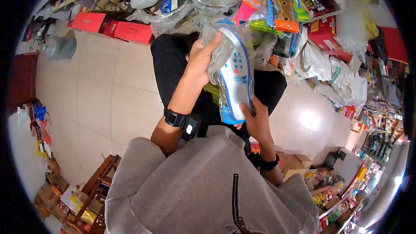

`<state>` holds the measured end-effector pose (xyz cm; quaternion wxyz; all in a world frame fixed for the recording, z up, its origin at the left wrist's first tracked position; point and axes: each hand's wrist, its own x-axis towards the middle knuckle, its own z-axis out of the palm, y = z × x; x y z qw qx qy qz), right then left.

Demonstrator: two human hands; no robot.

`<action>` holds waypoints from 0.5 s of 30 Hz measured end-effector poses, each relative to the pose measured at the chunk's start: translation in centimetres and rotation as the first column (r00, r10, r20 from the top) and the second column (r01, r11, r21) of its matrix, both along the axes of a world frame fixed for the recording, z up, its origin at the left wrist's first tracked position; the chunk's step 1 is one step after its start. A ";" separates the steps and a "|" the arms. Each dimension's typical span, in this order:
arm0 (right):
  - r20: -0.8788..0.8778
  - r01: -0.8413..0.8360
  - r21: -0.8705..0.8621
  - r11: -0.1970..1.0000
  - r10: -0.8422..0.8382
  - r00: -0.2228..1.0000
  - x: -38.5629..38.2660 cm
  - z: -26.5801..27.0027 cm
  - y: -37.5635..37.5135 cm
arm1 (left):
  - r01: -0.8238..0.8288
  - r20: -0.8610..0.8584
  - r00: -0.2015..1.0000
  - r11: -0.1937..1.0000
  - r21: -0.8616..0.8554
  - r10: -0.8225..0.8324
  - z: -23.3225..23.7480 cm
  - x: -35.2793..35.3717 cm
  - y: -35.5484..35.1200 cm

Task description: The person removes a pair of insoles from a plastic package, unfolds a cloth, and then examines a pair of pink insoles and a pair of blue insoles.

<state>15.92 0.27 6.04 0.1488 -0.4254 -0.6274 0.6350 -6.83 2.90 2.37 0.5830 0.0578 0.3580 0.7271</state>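
A white shoe insole with a blue edge and blue and red print is sealed in a clear plastic sleeve, held lengthwise over my lap. My left hand is closed around a folded grey cloth, its thumb pressing on top. The cloth lies against the upper left side of the sleeve. At the lower end, my right hand pinches the packaged insole, thumb on the front face and fingers behind it, partly hidden.
Ahead are packaged insoles in orange wrap, a pink packet and crumpled plastic bags. Red boxes stand at the front left. Stocked shelves line the right, and a wooden stool is behind left on the tiled floor.
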 end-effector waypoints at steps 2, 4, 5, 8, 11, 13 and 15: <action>0.026 -0.004 0.001 1.000 0.004 1.000 0.0 0.3 -0.1 | -0.026 0.009 1.000 1.000 0.013 0.026 -0.3 -0.2 0.2; 0.047 -0.017 0.020 1.000 0.016 0.999 0.1 0.5 -0.4 | -0.048 0.023 0.999 0.999 0.026 0.047 -0.1 -0.3 0.2; 0.068 -0.029 0.038 0.999 0.026 0.997 0.2 0.5 -0.6 | -0.048 0.034 0.998 0.998 0.026 0.048 -0.1 -0.5 0.1; 0.099 -0.034 0.053 0.998 0.028 0.995 0.6 0.7 -1.0 | -0.076 0.044 0.996 0.997 0.033 0.074 0.2 -0.9 0.2; 0.142 -0.054 0.139 0.989 0.034 0.989 0.3 1.5 -1.5 | -0.122 0.021 0.992 0.992 0.024 0.122 0.0 -1.2 0.4; 0.159 -0.064 0.166 0.984 0.037 0.987 0.6 1.1 -1.7 | -0.144 -0.001 0.990 0.990 0.009 0.144 -0.1 -1.2 0.5; 0.175 -0.072 0.196 0.978 0.037 0.984 0.9 1.0 -1.7 | -0.191 0.002 0.982 0.981 0.014 0.191 -0.2 -1.1 0.7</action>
